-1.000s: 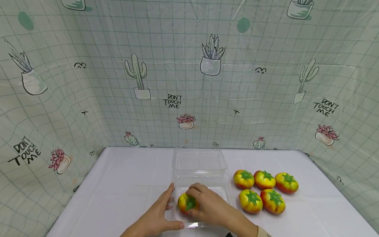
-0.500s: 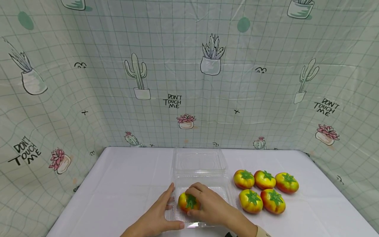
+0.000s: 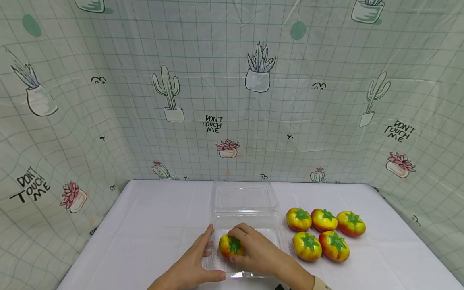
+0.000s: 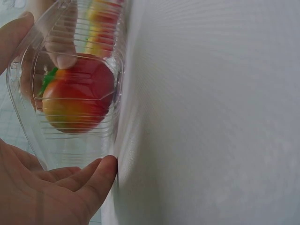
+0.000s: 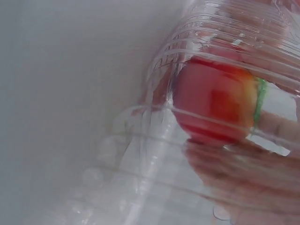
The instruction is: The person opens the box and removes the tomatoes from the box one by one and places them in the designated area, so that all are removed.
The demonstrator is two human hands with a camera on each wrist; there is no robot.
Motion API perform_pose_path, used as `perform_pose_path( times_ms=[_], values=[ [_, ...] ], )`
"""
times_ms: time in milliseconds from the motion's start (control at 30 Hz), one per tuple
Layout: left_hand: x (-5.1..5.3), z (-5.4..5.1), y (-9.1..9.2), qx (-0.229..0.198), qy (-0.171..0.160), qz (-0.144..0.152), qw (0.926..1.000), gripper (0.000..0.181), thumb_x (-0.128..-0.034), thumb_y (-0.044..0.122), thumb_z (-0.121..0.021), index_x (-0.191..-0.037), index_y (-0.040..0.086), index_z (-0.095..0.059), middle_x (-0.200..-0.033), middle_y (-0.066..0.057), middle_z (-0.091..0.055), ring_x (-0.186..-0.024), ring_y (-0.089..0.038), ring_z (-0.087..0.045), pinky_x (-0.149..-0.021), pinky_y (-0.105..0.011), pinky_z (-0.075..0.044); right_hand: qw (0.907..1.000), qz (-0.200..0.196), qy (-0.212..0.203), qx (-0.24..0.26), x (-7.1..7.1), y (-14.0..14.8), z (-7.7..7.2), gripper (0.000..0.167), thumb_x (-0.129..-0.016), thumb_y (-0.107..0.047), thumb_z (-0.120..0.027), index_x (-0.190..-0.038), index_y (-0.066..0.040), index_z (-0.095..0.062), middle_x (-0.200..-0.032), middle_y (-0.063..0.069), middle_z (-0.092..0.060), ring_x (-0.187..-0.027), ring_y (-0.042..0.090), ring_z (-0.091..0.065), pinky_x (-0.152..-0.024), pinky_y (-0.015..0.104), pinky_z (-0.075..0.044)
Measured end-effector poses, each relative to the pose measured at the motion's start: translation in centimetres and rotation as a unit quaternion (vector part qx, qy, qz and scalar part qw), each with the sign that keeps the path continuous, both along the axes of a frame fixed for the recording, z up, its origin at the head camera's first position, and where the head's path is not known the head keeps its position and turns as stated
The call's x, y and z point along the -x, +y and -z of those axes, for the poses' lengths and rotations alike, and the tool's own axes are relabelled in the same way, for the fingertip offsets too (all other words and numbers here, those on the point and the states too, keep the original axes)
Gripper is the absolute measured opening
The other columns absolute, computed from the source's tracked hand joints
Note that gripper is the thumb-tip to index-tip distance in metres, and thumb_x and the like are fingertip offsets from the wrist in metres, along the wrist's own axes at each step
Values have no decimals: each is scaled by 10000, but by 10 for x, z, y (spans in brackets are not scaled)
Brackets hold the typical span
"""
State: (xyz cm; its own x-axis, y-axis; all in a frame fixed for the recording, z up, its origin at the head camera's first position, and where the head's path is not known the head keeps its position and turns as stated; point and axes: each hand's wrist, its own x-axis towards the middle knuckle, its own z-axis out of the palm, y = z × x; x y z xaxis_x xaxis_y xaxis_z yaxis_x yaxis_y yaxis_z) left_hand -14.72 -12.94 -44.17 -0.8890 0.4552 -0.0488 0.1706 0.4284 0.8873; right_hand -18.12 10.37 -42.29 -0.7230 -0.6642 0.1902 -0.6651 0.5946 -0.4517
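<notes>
In the head view a clear plastic clamshell box [image 3: 253, 219] lies unfolded, its lid [image 3: 244, 197] laid back on the far side. A yellow-red persimmon [image 3: 228, 245] with a green leafy top sits in the box's left front part. My right hand [image 3: 259, 249] grips it from the right, thumb in front and fingers behind. Through the clear wall, the left wrist view shows the persimmon [image 4: 79, 98] low in the box. My left hand [image 3: 192, 262] is spread against the box's left front corner, thumb at the front edge, fairly straight fingers along the left side.
Several more persimmons [image 3: 326, 219] stand in two rows right of the box. The white table [image 3: 156, 217] runs back to a grid-patterned curtain [image 3: 203, 88] with cactus drawings, which also hangs at both sides.
The persimmon has shifted very slightly to the right in the box, with my right hand still holding it. My left hand and the box stay where they were.
</notes>
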Motion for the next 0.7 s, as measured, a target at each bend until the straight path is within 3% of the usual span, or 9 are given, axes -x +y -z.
perform_pose_path(
  times_ms=[367,700],
  values=[
    [-1,-1,0,-114,-50,-6,9999,1134,-780,424,-774,-1545,146,14,-1564,-201,-109,-1237,-390,-448,-980,-475,-451,10000,79,7,23,0,0,0,469,-841,-374,-718,-1256,-229,-554,-1225,-94,-515,-1037,47,-522,-933,315,-494],
    [0,-1,0,-152,-120,-49,9998,1143,-766,400,-794,-1546,144,2,-1561,-184,-136,-1242,-384,-446,-981,-457,-452,9991,217,336,105,-1,10,-6,468,-819,-321,-729,-1242,-216,-558,-1223,-110,-512,-1052,59,-524,-940,328,-487]
  ],
)
